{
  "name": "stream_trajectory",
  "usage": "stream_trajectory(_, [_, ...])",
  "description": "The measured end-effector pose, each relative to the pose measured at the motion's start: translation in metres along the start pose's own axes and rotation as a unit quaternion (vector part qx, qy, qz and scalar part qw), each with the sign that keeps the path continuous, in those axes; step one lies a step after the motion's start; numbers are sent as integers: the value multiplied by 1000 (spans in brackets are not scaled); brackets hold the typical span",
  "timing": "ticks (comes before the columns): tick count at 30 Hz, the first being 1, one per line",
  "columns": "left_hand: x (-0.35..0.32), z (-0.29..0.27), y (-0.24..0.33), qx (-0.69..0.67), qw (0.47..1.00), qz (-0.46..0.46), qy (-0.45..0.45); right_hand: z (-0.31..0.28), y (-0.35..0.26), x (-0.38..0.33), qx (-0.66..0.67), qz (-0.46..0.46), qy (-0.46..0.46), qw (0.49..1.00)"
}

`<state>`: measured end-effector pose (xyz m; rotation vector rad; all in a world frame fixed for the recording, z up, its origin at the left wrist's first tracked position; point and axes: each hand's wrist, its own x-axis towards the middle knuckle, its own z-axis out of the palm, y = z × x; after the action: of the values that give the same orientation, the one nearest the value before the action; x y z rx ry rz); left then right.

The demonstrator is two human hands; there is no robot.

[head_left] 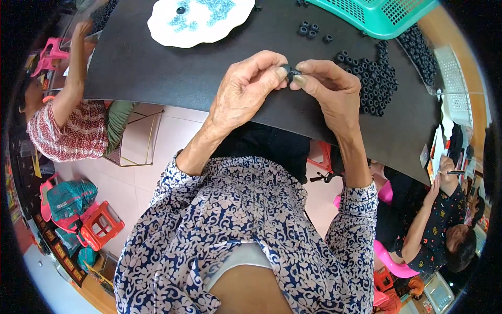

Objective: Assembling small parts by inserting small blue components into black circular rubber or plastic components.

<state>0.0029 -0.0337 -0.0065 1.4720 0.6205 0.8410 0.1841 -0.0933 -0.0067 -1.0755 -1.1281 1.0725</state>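
My left hand (pixel 241 90) and my right hand (pixel 333 90) meet above the table's near edge. Thumbs and fingers of both pinch one small black ring-shaped part (pixel 292 73), mostly covered by the fingertips. Right of my right hand lies a pile of similar black parts (pixel 372 86), with open round holes. A few more loose black parts (pixel 308 30) sit farther back. At the far left, a white wavy-edged plate (pixel 159 32) bears many tiny pale-blue clear pieces (pixel 219 11) and one black part (pixel 181 10).
The dark table (pixel 146 73) spans the far side. A green perforated basket (pixel 384 32) stands at the back right, beside a clear container of black parts (pixel 418 57). One person (pixel 68 128) sits at the left; another (pixel 439 235) holds a pen at the right. Red stools (pixel 102 225) stand lower left.
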Motion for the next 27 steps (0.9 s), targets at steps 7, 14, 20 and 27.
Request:
stream_trajectory(7, [-9, 8, -4, 17, 999, 28, 1, -1, 5, -9, 39, -8, -19, 999])
stream_trajectory(14, [-14, 12, -7, 54, 996, 65, 0, -1, 3, -15, 5, -27, -16, 999])
stream_trajectory(20, [-18, 7, -3, 13, 998, 29, -48, 2, 3, -22, -32, -58, -15, 998])
stream_trajectory(27, [-20, 8, -5, 10, 999, 27, -26, 6, 4, -23, -27, -63, -25, 997])
